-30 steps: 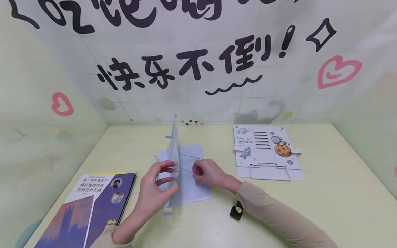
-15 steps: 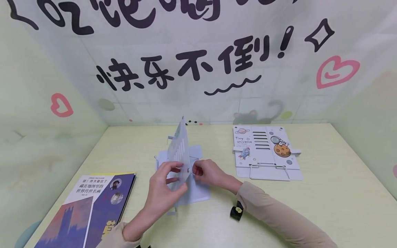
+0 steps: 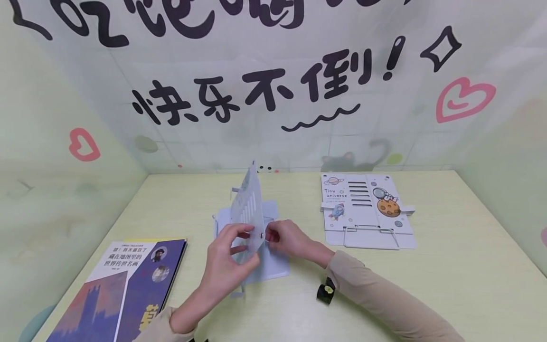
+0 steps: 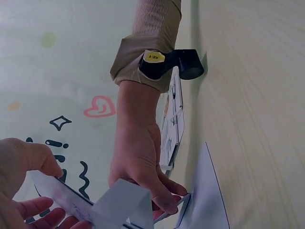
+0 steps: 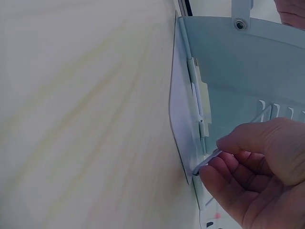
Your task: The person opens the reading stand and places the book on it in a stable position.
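A white metal book stand stands half unfolded at the middle of the table. Its slotted panel [image 3: 252, 209] is raised on edge and leans to the right over the flat base plate [image 3: 273, 268]. My left hand [image 3: 228, 259] grips the panel's near edge, thumb on one side and fingers on the other. Behind the panel, my right hand [image 3: 292, 241] pinches the thin wire support [image 5: 208, 161] between thumb and fingers, close over the base. In the right wrist view the wire runs from the base edge into the pinch, and slots show on the panel's back.
A second book stand [image 3: 369, 211], printed with planets and an astronaut, lies flat at the back right. Books [image 3: 128, 280] with a blue and white cover lie at the left. A black wrist device [image 3: 326, 290] hangs at my right sleeve. A printed cloth backdrop [image 3: 256, 133] rises behind the table.
The raised panel has swung to the right from nearly edge-on, so its slotted face shows. My left hand moved right with it. My right hand stayed in place.
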A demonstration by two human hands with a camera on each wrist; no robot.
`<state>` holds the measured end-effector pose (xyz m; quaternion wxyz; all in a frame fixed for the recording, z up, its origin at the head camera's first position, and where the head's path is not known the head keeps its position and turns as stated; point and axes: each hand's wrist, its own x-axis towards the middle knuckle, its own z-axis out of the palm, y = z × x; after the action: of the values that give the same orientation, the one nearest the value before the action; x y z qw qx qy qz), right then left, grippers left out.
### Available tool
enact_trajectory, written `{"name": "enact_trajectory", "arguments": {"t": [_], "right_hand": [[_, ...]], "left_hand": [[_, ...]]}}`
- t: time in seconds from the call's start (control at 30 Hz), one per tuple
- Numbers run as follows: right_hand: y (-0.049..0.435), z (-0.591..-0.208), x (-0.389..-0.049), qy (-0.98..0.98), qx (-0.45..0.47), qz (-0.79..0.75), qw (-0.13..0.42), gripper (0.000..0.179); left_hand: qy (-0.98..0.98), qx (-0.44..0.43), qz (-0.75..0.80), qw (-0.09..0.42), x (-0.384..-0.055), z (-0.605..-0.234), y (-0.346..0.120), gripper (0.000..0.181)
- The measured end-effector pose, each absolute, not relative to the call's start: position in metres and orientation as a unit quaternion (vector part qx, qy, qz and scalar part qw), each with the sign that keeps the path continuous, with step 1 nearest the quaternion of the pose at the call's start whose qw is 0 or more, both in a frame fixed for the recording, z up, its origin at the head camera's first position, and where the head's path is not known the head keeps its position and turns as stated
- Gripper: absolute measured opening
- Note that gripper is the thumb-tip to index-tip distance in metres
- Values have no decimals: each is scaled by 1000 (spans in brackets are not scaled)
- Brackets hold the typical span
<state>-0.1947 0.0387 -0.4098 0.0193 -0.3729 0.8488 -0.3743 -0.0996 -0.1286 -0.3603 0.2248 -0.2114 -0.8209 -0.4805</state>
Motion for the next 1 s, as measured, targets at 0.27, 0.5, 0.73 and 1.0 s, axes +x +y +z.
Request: {"name": "enact_trajectory", "arguments": {"t": [0.27, 0.5, 0.73, 1.0], "right_hand": [[45, -401, -184, 828, -366, -423, 28, 11], [47, -392, -159, 769, -409, -488, 63, 15], [37, -395, -139, 750, -388, -529, 81, 16], [24, -397, -128, 744, -360, -561, 39, 13]], "left_hand": [[-812, -174, -554, 58, -123, -344, -157, 34], [-840, -100, -532, 38, -199, -338, -192, 27], [-842, -96, -531, 4, -264, -344, -208, 36], [-863, -101, -493, -54, -293, -351, -202, 37]]}}
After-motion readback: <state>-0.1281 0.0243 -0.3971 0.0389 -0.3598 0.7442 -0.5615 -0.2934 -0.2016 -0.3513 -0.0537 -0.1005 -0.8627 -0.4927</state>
